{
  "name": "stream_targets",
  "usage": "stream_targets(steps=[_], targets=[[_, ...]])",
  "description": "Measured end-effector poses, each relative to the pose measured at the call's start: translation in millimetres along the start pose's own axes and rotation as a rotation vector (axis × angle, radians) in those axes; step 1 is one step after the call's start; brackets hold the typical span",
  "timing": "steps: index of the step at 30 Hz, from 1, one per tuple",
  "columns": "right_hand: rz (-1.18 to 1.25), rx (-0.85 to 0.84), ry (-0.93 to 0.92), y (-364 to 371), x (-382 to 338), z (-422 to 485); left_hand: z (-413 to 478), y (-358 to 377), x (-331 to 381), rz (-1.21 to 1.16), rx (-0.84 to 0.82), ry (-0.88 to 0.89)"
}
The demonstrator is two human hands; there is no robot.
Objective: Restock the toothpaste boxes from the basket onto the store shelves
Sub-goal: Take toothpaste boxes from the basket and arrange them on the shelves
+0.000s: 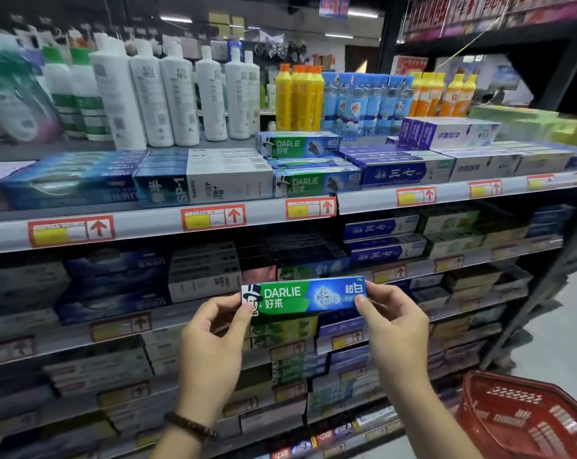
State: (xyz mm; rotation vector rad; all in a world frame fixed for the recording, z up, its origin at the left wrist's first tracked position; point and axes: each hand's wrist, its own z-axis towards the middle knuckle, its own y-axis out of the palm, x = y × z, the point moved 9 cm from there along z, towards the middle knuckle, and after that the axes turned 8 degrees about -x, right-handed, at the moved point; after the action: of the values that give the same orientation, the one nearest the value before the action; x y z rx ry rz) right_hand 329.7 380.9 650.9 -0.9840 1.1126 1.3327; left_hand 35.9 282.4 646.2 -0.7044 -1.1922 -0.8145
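Note:
A green and blue Darlie toothpaste box [303, 295] is held level in front of the shelves, label facing me. My left hand [211, 346] pinches its left end and my right hand [396, 329] pinches its right end. Matching Darlie boxes [313, 183] are stacked on the top toothpaste shelf [168, 223], above and slightly right of the held box. The red shopping basket [525, 415] stands at the lower right on the floor; what lies inside it is not visible.
Rows of other toothpaste boxes [399, 172] fill several shelves below and to both sides. White shampoo bottles [177, 94], yellow bottles [297, 97] and blue bottles [363, 101] stand behind the top row. A black upright post [545, 283] ends the shelving at the right.

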Motion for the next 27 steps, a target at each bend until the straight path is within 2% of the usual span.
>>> stream_targets(steps=[14, 22, 27], targets=[[-0.112, -0.175, 0.011, 3, 27, 108, 53, 54, -13, 0.070, 0.133, 0.000], [-0.211, -0.244, 0.046, 18, 38, 168, 99, 73, -16, 0.282, 0.144, -0.003], [-0.322, -0.289, 0.057, 24, 31, 188, 122, 79, -30, 0.497, 0.111, -0.120]])
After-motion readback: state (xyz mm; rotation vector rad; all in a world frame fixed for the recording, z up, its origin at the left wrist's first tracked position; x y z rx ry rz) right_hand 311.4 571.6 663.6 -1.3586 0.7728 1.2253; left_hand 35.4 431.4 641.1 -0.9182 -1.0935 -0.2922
